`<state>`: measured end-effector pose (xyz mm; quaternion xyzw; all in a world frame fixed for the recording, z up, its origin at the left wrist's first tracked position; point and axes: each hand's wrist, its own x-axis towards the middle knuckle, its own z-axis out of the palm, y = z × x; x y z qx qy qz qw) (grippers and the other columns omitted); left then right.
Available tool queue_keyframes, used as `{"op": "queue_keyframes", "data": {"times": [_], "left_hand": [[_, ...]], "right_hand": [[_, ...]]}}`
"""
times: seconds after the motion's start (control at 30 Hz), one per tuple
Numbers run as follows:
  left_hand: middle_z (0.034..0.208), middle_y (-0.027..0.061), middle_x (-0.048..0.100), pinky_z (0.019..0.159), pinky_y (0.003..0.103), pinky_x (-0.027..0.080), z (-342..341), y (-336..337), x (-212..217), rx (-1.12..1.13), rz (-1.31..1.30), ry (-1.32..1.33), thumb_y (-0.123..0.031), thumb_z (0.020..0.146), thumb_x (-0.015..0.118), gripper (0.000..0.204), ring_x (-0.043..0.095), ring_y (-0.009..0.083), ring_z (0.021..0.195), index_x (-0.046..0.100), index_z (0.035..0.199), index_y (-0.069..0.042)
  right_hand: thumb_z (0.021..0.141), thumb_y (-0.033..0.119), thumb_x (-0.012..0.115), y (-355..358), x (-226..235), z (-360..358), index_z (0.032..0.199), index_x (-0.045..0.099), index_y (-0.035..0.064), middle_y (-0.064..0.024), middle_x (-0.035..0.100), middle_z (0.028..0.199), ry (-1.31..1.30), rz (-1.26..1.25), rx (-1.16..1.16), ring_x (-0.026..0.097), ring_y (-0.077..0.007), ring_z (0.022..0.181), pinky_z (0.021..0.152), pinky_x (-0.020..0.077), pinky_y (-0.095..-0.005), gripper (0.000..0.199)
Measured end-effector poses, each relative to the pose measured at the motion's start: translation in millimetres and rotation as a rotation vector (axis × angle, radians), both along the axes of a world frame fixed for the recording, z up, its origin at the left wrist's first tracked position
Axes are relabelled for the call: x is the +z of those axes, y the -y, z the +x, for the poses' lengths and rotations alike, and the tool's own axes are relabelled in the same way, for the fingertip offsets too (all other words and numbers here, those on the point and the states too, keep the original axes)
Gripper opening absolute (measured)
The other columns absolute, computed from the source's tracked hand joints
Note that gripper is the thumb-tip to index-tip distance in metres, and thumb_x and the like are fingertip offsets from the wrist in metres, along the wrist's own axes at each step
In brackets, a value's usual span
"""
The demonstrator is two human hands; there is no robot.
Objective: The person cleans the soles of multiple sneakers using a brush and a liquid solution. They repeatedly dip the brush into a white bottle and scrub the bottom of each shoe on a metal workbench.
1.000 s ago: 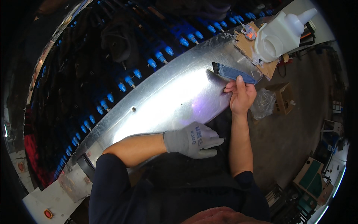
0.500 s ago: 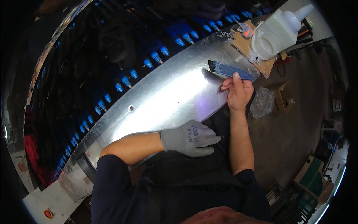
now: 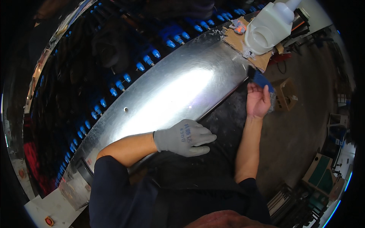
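My right hand (image 3: 259,102), bare, grips a flat blue brush (image 3: 262,81) between thumb and fingers. Its dark bristle end is at the right edge of a shiny metal plate (image 3: 163,95), and blur hides whether they touch. My left hand (image 3: 185,138) wears a grey glove and lies palm down at the plate's near edge, in front of my dark apron. Its fingers are stretched out to the right, and nothing shows in them.
A white plastic bottle (image 3: 262,41) with a spout lies on torn cardboard (image 3: 262,60) at the plate's far right. Rows of blue-tipped fittings (image 3: 148,60) line the far edge. An open cardboard box (image 3: 286,93) sits on the floor. A red button (image 3: 49,220) is at lower left.
The right hand has swung the brush off the plate's surface to the right edge and turned its palm upward. My left hand stays by the near edge; the whole view has shifted slightly.
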<state>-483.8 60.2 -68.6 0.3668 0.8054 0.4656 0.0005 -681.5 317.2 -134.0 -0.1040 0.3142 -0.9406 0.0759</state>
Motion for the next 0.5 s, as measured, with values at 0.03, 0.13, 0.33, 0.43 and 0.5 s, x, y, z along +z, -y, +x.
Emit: {"op": "queue_keyframes", "data": {"times": [0.03,0.13,0.33,0.43,0.5], "left_hand": [[0.097,0.0170,0.072,0.068,0.036,0.058,0,0,0,0.001,0.003,-0.004,-0.022,0.093,0.074,0.039,0.072,0.0292,0.079,0.067,0.118,0.007],[0.096,0.0181,0.072,0.068,0.035,0.058,-1,2,2,-0.006,-0.014,-0.011,-0.022,0.093,0.074,0.039,0.073,0.0285,0.079,0.067,0.118,0.008],[0.098,0.0193,0.073,0.068,0.035,0.059,-4,0,1,0.003,0.029,-0.033,-0.023,0.094,0.074,0.040,0.073,0.0291,0.080,0.067,0.118,0.008],[0.100,0.0190,0.073,0.070,0.035,0.059,-6,0,2,0.000,0.028,-0.018,-0.023,0.094,0.073,0.040,0.073,0.0291,0.082,0.067,0.118,0.008],[0.100,0.0176,0.072,0.072,0.036,0.059,-6,0,1,0.009,0.014,-0.012,-0.024,0.094,0.073,0.040,0.073,0.0284,0.084,0.067,0.119,0.007]], "right_hand": [[0.106,0.022,0.054,-10,0,-3,0.124,0.063,-0.0029,-0.0176,0.072,0.113,-0.001,-0.057,-0.010,0.066,-0.0285,0.103,0.106,0.0468,-0.0518,0.031],[0.107,0.024,0.053,-34,-2,-3,0.128,0.062,-0.0030,-0.0181,0.072,0.116,0.023,-0.068,-0.085,0.064,-0.0293,0.108,0.121,0.0332,-0.0564,0.035],[0.107,0.023,0.053,-83,0,1,0.121,0.066,-0.0049,-0.0188,0.072,0.114,0.044,-0.111,-0.113,0.061,-0.0295,0.113,0.126,0.0274,-0.0545,0.034],[0.107,0.023,0.053,-89,-1,1,0.122,0.067,-0.0039,-0.0177,0.072,0.114,0.002,-0.064,-0.091,0.062,-0.0285,0.112,0.125,0.0286,-0.0537,0.034],[0.107,0.025,0.053,-83,-1,0,0.120,0.067,-0.0040,-0.0162,0.072,0.110,0.066,-0.068,-0.136,0.061,-0.0277,0.107,0.121,0.0330,-0.0514,0.035]]}}
